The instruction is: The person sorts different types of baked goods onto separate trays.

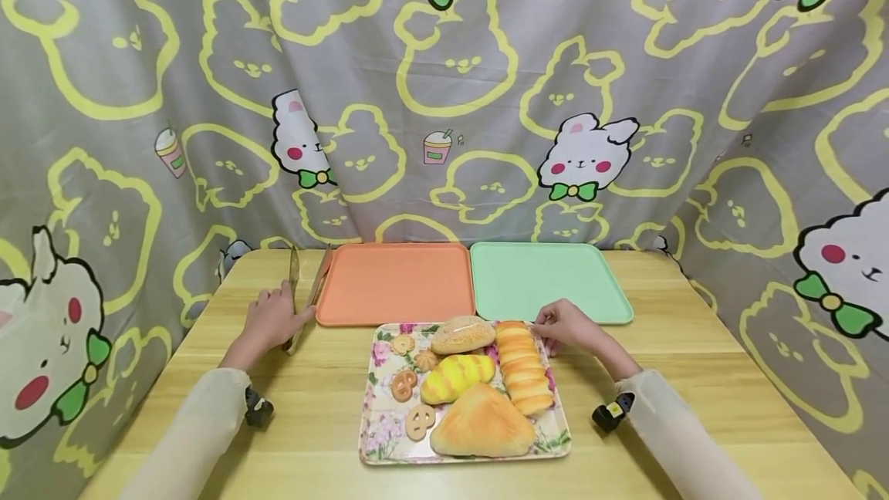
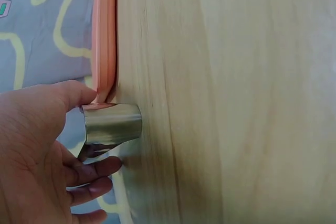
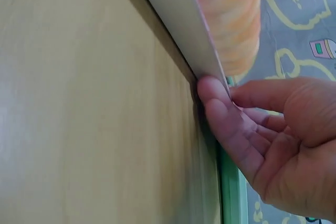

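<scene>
My left hand (image 1: pixel 272 320) holds a pair of metal tongs (image 1: pixel 295 272) upon the table, left of the orange tray. The left wrist view shows the thumb at one side of the tongs' shiny bent end (image 2: pixel 113 124) and the fingers at the other. With thumb and fingers, my right hand (image 1: pixel 568 326) pinches the far right corner of a floral tray (image 1: pixel 378 438). On that tray lie a long ridged bread (image 1: pixel 524 369), a yellow striped bun (image 1: pixel 458 378), a seeded roll (image 1: pixel 463 336), a triangular bread (image 1: pixel 482 423) and several cookies (image 1: pixel 420 422).
The orange tray (image 1: pixel 399 284) and a mint green tray (image 1: pixel 549 280) stand side by side at the back of the wooden table (image 1: pixel 292 438). A patterned curtain (image 1: pixel 444 99) hangs behind and at both sides. The floral tray sits close in front of both.
</scene>
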Motion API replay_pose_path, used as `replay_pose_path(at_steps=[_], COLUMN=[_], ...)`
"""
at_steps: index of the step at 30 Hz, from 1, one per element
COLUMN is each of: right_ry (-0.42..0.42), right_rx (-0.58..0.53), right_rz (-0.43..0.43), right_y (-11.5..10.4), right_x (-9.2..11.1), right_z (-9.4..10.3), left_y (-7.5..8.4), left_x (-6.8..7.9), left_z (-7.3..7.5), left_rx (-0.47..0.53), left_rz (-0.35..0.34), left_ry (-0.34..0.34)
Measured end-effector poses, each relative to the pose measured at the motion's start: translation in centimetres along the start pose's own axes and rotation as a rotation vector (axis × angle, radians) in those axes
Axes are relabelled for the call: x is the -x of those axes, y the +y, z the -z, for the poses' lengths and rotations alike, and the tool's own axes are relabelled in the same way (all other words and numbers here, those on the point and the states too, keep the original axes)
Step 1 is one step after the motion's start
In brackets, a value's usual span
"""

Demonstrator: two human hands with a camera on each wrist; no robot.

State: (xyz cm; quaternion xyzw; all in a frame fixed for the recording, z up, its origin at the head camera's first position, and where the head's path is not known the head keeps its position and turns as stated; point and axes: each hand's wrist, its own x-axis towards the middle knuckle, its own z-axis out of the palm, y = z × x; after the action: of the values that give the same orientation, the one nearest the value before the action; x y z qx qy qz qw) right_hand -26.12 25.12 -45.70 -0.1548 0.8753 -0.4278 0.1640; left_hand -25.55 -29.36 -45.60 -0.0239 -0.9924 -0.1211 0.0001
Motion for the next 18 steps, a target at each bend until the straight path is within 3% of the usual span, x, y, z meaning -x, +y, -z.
replay_pose_path(at_steps=[11, 18], right_ry=[-0.150, -0.173], right_rx=[-0.054, -0.083], right_rz=[0.050, 0.027], right_y=[0.2, -0.4], right_x=[0.5, 0.6], right_z=[1.4, 1.2], left_y=[-0.1, -0.4], left_x=[0.0, 0.3], left_z=[0.5, 0.7], left_rx=[0.001, 0.038], left_rz=[0.033, 0.071], left_ry=[-0.013, 0.006])
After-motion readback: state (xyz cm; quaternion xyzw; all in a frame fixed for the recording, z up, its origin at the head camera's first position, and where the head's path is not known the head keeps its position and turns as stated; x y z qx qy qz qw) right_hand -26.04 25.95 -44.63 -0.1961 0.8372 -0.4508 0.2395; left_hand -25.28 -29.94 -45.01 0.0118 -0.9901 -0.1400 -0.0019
